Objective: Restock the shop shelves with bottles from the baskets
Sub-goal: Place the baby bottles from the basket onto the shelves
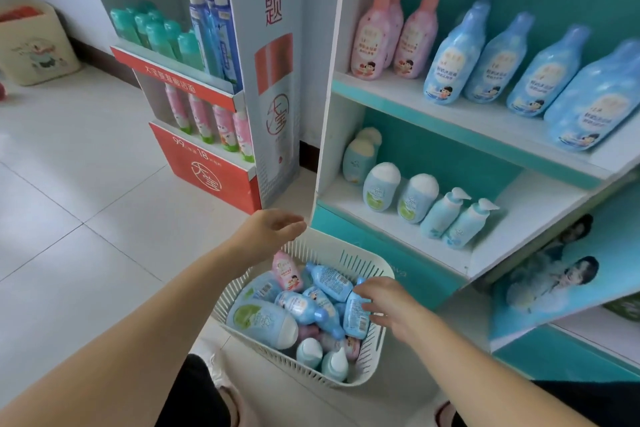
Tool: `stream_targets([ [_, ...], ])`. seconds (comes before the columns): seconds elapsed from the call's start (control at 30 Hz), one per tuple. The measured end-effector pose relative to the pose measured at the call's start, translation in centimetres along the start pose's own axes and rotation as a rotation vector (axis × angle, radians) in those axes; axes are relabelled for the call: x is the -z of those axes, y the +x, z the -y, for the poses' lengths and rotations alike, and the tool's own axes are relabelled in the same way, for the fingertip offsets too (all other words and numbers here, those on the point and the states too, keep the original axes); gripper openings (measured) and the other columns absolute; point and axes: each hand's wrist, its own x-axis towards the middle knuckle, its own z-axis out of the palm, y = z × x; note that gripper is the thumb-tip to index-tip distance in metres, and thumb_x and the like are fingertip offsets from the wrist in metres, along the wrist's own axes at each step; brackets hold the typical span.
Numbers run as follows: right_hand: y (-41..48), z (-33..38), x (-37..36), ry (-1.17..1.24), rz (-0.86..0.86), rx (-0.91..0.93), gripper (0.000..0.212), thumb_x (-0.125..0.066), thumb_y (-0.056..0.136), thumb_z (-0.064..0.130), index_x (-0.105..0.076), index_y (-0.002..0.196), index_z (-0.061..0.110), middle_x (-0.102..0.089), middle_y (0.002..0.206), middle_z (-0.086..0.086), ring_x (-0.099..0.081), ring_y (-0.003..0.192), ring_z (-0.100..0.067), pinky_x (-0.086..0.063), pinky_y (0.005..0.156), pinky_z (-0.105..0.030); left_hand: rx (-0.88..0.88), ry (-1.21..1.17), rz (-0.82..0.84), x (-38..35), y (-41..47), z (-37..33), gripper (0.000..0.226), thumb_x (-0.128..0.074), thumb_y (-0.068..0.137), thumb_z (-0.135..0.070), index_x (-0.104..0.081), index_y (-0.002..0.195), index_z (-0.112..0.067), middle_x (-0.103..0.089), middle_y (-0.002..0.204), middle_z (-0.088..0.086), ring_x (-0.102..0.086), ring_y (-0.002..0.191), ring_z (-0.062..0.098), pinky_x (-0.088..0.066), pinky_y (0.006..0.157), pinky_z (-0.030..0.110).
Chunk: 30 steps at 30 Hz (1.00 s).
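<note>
Head view, single frame.

- White basket sits on the tiled floor, just in front of the teal shelf unit. It is filled with bottles lying in a jumble: a large pale-blue bottle with a white cap at the near left, a small pink bottle at the far left, and several small blue bottles across the middle.
- Left hand: above the basket's far left corner, fingers loosely extended, nothing in it.
- Right hand: over the right side of the basket, fingers spread and lying on a blue labelled bottle that stands against the basket wall. Contact is clear; I cannot tell whether the fingers have closed round it.
- Upper shelf: pink bottles at the left, a row of larger blue ones running to the right, all upright.
- Lower shelf: round-capped bottles at the left, two pump bottles just beside them; the right part is bare.
- Left of the unit: a red display stand stocked with green, blue and pink items. A cloth bag stands by the wall, well apart.
</note>
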Motion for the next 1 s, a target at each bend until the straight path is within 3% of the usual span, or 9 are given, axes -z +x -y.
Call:
stream_targets([
  [0.13,1.5,0.6,-0.5,-0.03,0.003,0.011,0.01,-0.062,0.087,0.014,-0.052,0.087,0.015,-0.055,0.095,-0.007,-0.052,0.09,-0.023,-0.04,0.077,-0.032,-0.001,-0.053,-0.074,0.4,1.6,0.6,0.028,-0.055,0.092,-0.029,-0.064,0.114,-0.016,-0.068,0.101,0.0,-0.062,0.089,0.01,-0.047,0.079,0.024],
  [0.27,2.6,-0.1,-1.3,-0.083,0.019,-0.005,0.023,-0.062,0.086,0.016,-0.048,0.104,0.018,-0.056,0.101,-0.006,-0.053,0.092,-0.021,-0.042,0.077,-0.03,-0.027,-0.09,-0.1,0.7,2.6,0.5,0.027,-0.055,0.091,-0.029,-0.065,0.113,-0.016,-0.069,0.106,0.0,-0.062,0.09,0.011,-0.048,0.081,0.022],
  [0.4,3.3,-1.4,-2.0,-0.224,0.0,-0.039,0.05,-0.065,0.08,0.02,-0.051,0.127,0.011,-0.055,0.123,-0.011,-0.054,0.09,-0.017,-0.042,0.066,-0.023,-0.089,0.021,-0.095,0.7,3.0,0.3,0.029,-0.054,0.092,-0.031,-0.064,0.115,-0.018,-0.066,0.105,-0.007,-0.058,0.084,0.001,-0.038,0.066,0.003],
  [0.6,3.9,-3.0,-2.7,-0.353,0.034,-0.024,0.057,-0.063,0.08,0.022,-0.045,0.134,0.014,-0.048,0.117,-0.003,-0.052,0.098,-0.014,-0.044,0.079,-0.02,-0.1,0.03,-0.126,0.9,3.3,0.4,0.029,-0.055,0.091,-0.03,-0.064,0.116,-0.016,-0.066,0.103,-0.006,-0.059,0.087,0.006,-0.038,0.067,0.005],
  [0.67,3.9,-3.2,-3.0,-0.403,0.06,-0.001,0.049,-0.062,0.08,0.022,-0.049,0.127,0.015,-0.049,0.113,-0.002,-0.052,0.088,-0.01,-0.043,0.066,-0.016,-0.096,0.024,-0.135,0.7,3.5,0.3,0.029,-0.055,0.092,-0.03,-0.064,0.116,-0.015,-0.067,0.105,-0.003,-0.06,0.087,0.007,-0.04,0.073,0.011],
  [0.73,4.1,-3.4,-3.2,-0.419,0.06,0.001,0.027,-0.062,0.079,0.023,-0.054,0.104,0.018,-0.051,0.098,0.0,-0.048,0.074,-0.007,-0.036,0.055,-0.015,-0.105,0.046,-0.105,0.2,3.6,0.3,0.03,-0.054,0.092,-0.031,-0.063,0.116,-0.015,-0.066,0.105,-0.005,-0.059,0.086,0.006,-0.041,0.071,0.01],
  [0.8,4.1,-3.5,-3.5,-0.465,0.05,0.001,0.021,-0.064,0.073,0.03,-0.049,0.085,0.022,-0.049,0.086,0.002,-0.045,0.069,-0.007,-0.034,0.055,-0.018,-0.122,0.075,-0.073,-0.4,3.9,0.3,0.03,-0.054,0.091,-0.033,-0.062,0.116,-0.017,-0.064,0.103,-0.009,-0.058,0.084,0.001,-0.038,0.068,0.004],
  [0.9,4.7,-4.0,-3.9,-0.618,0.09,0.028,0.044,-0.065,0.074,0.033,-0.053,0.114,0.019,-0.056,0.108,0.001,-0.055,0.096,-0.013,-0.041,0.078,-0.021,-0.137,0.085,-0.067,-0.9,4.7,0.3,0.031,-0.056,0.09,-0.035,-0.063,0.116,-0.019,-0.064,0.101,-0.012,-0.057,0.082,-0.003,-0.038,0.069,0.003],
  [1.0,5.4,-4.7,-4.0,-0.711,0.153,0.041,0.04,-0.061,0.081,0.026,-0.053,0.119,0.017,-0.052,0.104,0.002,-0.05,0.096,-0.012,-0.037,0.074,-0.018,-0.151,0.091,-0.086,-1.2,5.4,0.3,0.03,-0.056,0.09,-0.035,-0.063,0.114,-0.019,-0.064,0.098,-0.013,-0.057,0.08,-0.006,-0.039,0.067,0.0],
])
